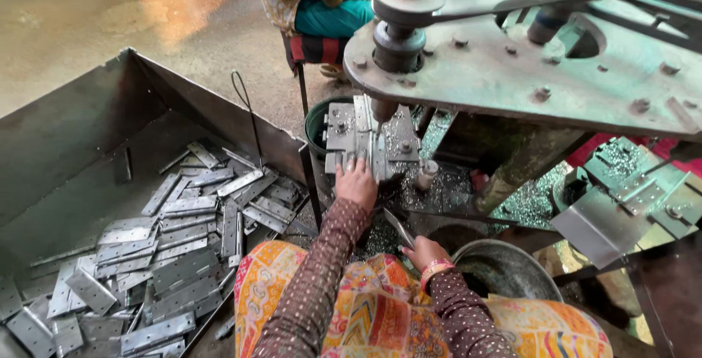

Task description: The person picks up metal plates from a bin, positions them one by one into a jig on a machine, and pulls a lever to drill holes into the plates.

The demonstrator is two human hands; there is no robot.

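My left hand [356,181] reaches forward, fingertips resting on a flat metal plate [349,159] lying in the steel jig [371,133] under the drill spindle [383,111]. My right hand [422,252] stays close to my lap, fingers closed around a narrow metal plate [399,228] that points up and left. Both arms wear brown dotted sleeves. The drill tip hangs just above the jig, right of my left hand.
A large steel tray [88,124] on the left holds several grey metal hinge plates [183,234]. A round metal bowl [508,270] sits by my right knee. The machine's belt-driven head [526,65] overhangs. Metal swarf covers the bed. Another person [314,7] sits behind.
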